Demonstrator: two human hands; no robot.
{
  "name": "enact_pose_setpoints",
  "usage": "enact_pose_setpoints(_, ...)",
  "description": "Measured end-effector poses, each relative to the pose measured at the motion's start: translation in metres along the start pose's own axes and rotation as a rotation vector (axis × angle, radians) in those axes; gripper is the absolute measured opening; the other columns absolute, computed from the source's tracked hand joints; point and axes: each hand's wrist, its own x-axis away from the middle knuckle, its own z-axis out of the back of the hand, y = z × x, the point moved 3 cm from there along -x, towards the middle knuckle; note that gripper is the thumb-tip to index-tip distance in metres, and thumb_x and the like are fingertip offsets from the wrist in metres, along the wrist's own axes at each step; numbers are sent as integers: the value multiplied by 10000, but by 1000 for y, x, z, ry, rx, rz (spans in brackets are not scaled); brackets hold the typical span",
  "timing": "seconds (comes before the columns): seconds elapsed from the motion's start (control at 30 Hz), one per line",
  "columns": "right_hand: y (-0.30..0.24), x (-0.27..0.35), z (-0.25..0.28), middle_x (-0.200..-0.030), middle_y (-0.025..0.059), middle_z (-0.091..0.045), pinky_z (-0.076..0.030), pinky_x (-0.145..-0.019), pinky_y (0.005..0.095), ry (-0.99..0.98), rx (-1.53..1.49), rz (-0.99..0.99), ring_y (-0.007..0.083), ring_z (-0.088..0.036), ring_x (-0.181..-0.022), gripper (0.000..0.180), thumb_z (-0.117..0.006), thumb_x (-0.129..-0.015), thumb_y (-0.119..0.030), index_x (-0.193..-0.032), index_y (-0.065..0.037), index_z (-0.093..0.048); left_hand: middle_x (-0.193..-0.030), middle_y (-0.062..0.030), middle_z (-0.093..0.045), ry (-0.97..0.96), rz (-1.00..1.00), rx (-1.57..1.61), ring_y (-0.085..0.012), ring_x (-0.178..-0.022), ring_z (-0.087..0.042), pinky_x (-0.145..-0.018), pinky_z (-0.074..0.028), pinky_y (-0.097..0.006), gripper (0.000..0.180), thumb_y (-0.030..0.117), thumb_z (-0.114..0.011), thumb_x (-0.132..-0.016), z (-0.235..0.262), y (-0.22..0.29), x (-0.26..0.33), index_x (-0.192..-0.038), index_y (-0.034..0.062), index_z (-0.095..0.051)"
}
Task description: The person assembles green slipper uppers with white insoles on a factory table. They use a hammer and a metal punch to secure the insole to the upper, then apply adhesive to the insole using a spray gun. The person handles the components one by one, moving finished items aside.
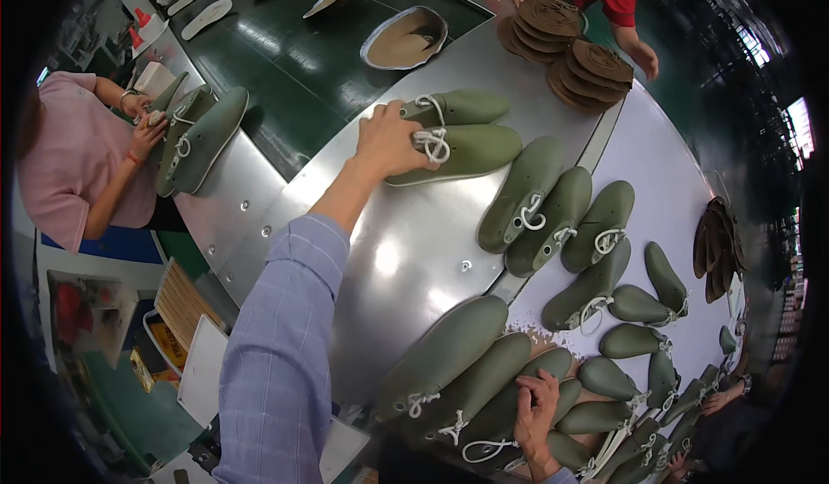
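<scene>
My left hand (386, 145) is closed round the heel ends of two green shoe lasts (475, 149), side by side on the metal tabletop with toes to the right. White cord loops hang from their heels, and the nearer last has a pale edge along its bottom. Lower right, my right hand (537, 406) has its fingers loosely bent and apart, over a group of green lasts. It is nearest a dark green last (494, 417) with a white cord; whether the fingertips touch it is unclear. Larger green lasts (458, 337) lie just left of that hand.
More corded lasts (606, 216) cover the pale tabletop at right. Stacked brown pieces (591, 74) stand at the far edge near another person's hand (643, 59). At left, a person in pink (73, 156) handles lasts (203, 143). Shoe-shaped pieces (404, 39) lie on a dark green surface.
</scene>
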Motion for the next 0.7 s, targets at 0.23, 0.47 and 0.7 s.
enact_pose_setpoints(0.23,6,5,0,-1054,95,-728,-216,-1223,537,-20,6,-2,372,-500,-1325,161,-597,-950,-102,-1033,-61,-729,-1241,-152,-612,276,-34,-55,-307,-1242,-522,-1019,-377,-483,623,616,-844,-681,-9,11,44,-994,77,-825)
enact_pose_setpoints(0.47,7,11,0,-1080,106,-714,-247,-1203,521,6,-5,3,383,-484,-1335,162,-593,-966,-125,-1033,-52,-720,-1310,-122,-624,355,114,-147,-320,-1216,-576,-1012,-426,-480,423,385,-886,-690,21,-69,179,-993,98,-818)
enact_pose_setpoints(0.7,9,6,2,-1093,107,-696,-291,-1200,508,37,6,58,354,-515,-1305,156,-618,-976,-157,-1038,-69,-732,-1305,-143,-649,413,523,-447,-362,-1131,-661,-947,-526,-463,520,486,-877,-739,71,-187,251,-1081,104,-788)
